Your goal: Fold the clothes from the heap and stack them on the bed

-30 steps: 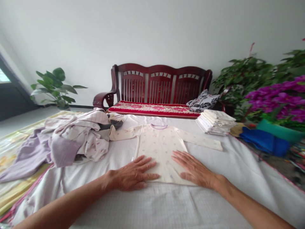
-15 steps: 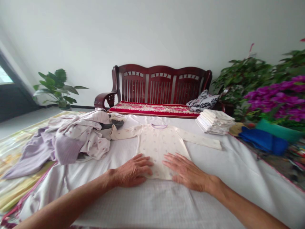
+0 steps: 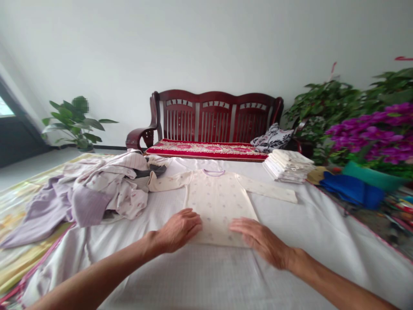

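A small cream long-sleeved shirt with a faint print and a lilac neckline lies spread flat, neck away from me, sleeves out to both sides. At its lower left edge is my left hand, fingers loosely bent over the cloth and gripping nothing I can see. My right hand rests over the lower right edge with its fingers stretched inward across the fabric. Between the hands the lower part of the shirt shows. Under it is a white cloth covering the surface.
A loose heap of lilac and white clothes lies at the left. A stack of folded white garments stands at the back right. Beyond are a dark wooden bench, a patterned cushion, a leafy plant and purple flowers.
My left hand has drawn its fingers in and sits nearer the shirt's left edge. My right hand has moved outward to the right and a little toward me. The view has shifted slightly.
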A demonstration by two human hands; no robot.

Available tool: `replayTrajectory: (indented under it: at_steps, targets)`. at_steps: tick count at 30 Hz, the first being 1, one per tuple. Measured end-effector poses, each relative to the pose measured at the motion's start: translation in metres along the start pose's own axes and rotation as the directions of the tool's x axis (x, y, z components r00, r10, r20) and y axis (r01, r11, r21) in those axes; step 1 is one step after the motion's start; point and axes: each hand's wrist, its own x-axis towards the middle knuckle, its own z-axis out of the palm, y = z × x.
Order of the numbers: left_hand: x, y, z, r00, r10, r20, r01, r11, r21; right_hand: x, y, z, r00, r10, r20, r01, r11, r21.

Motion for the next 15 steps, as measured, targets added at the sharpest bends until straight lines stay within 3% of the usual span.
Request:
replayTrajectory:
  at_steps: [3, 7, 10, 15]
  targets:
    - [0.036, 0.01, 0.018, 0.98, -0.152, -0.132, 0.158, 0.987, 0.04, 0.026, 0.004, 0.014, 0.973, 0.085, -0.215, -0.117, 0.983, -0.14]
    - [0.061, 0.006, 0.042, 0.944, -0.314, -0.103, 0.329, 0.921, 0.207, 0.047, 0.019, 0.039, 0.969, 0.092, -0.227, -0.169, 0.922, -0.348]
    - [0.054, -0.008, 0.051, 0.93, -0.365, -0.029, 0.359, 0.891, 0.28, 0.04, 0.033, 0.047, 0.975, 0.125, -0.186, -0.192, 0.892, -0.408]
    - [0.027, -0.022, 0.053, 0.933, -0.359, 0.011, 0.339, 0.891, 0.301, 0.008, 0.05, 0.04, 0.971, 0.151, -0.187, -0.217, 0.887, -0.407]
